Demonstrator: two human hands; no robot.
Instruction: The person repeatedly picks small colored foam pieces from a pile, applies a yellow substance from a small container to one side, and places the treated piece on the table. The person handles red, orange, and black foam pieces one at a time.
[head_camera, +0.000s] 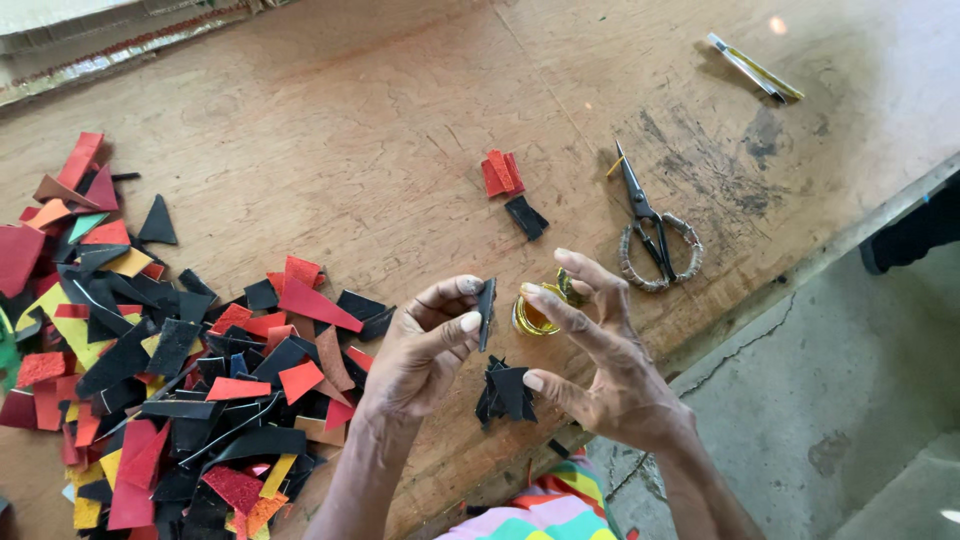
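A big pile of coloured scraps (170, 370) lies on the left of the wooden table (350, 120). The left hand (420, 350) pinches a small black piece (486, 312) between thumb and fingers. The right hand (600, 350) is open, with its fingertips at a small yellow tin (535, 315). Scissors (650, 225) lie further right.

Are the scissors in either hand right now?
No, the scissors lie on the wooden table, apart from both hands; the left hand pinches a small black piece.

Worn wooden table (330, 130) in daylight; cracked grey concrete floor (850, 400) to its right
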